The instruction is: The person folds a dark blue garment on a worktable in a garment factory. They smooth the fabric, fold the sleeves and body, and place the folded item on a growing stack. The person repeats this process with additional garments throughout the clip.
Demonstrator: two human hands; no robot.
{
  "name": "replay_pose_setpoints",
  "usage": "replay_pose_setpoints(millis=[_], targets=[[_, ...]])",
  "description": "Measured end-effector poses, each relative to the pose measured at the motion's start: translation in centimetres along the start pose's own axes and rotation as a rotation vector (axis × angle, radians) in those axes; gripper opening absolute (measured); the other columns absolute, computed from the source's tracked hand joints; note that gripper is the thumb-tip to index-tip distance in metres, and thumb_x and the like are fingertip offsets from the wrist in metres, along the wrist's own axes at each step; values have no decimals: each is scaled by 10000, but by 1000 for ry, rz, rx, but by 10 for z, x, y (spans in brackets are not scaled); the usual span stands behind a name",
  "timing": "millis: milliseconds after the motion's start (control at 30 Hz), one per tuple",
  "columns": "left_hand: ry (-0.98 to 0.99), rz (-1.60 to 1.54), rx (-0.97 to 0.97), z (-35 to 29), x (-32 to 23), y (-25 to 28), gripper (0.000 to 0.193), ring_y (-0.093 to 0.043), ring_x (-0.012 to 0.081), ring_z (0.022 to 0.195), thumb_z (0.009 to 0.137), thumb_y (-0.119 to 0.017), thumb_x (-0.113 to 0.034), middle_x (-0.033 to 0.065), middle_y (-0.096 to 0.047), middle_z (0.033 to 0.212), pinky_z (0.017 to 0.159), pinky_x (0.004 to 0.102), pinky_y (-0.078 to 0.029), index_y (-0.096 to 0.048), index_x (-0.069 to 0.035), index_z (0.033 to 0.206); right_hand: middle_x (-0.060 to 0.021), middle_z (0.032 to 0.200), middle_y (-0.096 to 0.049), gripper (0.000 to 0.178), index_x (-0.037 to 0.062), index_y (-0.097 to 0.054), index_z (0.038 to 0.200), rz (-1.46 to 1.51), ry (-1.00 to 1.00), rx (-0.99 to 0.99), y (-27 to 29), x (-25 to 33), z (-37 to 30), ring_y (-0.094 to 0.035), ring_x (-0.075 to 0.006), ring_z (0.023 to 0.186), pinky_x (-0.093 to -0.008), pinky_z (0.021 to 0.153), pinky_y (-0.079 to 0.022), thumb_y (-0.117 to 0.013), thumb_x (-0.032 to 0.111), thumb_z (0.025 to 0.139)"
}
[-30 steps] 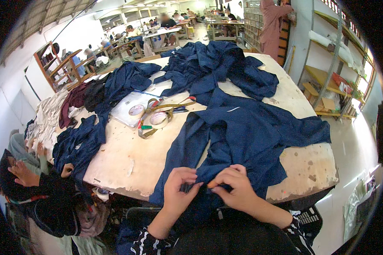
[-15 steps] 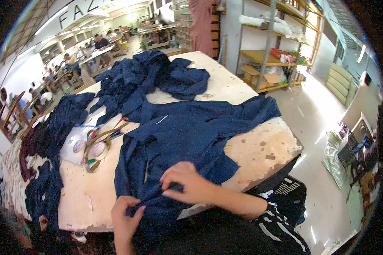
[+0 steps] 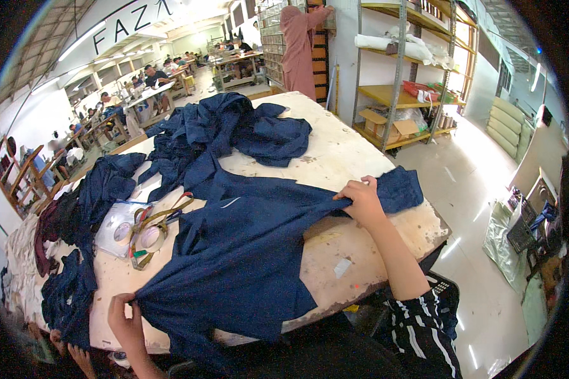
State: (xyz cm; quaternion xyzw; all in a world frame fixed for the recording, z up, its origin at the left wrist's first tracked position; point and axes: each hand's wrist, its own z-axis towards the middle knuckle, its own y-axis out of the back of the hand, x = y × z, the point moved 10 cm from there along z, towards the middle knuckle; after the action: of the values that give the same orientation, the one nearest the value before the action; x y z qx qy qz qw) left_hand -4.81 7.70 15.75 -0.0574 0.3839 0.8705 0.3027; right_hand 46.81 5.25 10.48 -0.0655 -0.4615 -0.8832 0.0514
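A dark blue long-sleeved garment (image 3: pixel 234 246) with a small white mark is spread across the pale worktable (image 3: pixel 354 271) and stretched between my hands. My left hand (image 3: pixel 125 319) pinches its lower left edge near the table's front. Farther right, my right hand (image 3: pixel 362 201) grips the cloth along the sleeve, whose cuff end (image 3: pixel 401 189) lies beyond my fingers. The lower part of the garment hangs over the near table edge.
Behind the garment lies a heap of dark blue clothes (image 3: pixel 202 126). Left are tape rolls (image 3: pixel 152 237), a clear plastic bag (image 3: pixel 112 232) and more cloth (image 3: pixel 66 297). Another person's fingers (image 3: pixel 79 357) show at lower left. Shelves (image 3: pixel 401 95) and a person in pink (image 3: pixel 297 54) stand beyond.
My hands have moved apart, the left one out to the left and the right one up and right to the sleeve. The garment is now pulled wide between them.
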Motion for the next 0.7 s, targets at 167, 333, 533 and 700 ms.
replay_pose_setpoints(millis=[167, 333, 533, 700], targets=[[79, 12, 113, -39, 27, -26, 167, -532, 257, 727, 635, -573, 120, 116, -517, 762, 659, 330, -438, -511, 6, 740, -21, 714, -570, 288, 147, -531, 721, -120, -48, -64, -12, -3, -14, -571, -208, 714, -378, 815, -324, -750, 167, 534], [192, -60, 88, -55, 34, -24, 157, -498, 213, 706, 628, -572, 97, 83, -501, 756, 607, 310, -389, -498, -14, 710, -23, 682, -580, 324, 139, -521, 723, -162, -169, 23, -12, -9, -13, -573, -214, 672, -374, 781, -315, -753, 271, 538], [166, -88, 32, -52, 39, -18, 154, -475, 204, 685, 618, -564, 72, 72, -491, 732, 600, 296, -351, -476, -28, 695, -37, 801, -595, 316, 130, -554, 815, -248, -240, 176, -6, -10, 1, -586, -202, 819, -429, 883, -311, -739, 243, 585], [171, -180, 30, -48, 47, -16, 153, -478, 197, 681, 599, -552, 72, 79, -487, 711, 638, 281, -376, -472, -16, 695, -43, 941, -570, 364, 131, -582, 968, -392, -164, 188, -6, -13, 5, -540, -200, 985, -496, 971, -270, -713, 152, 629]])
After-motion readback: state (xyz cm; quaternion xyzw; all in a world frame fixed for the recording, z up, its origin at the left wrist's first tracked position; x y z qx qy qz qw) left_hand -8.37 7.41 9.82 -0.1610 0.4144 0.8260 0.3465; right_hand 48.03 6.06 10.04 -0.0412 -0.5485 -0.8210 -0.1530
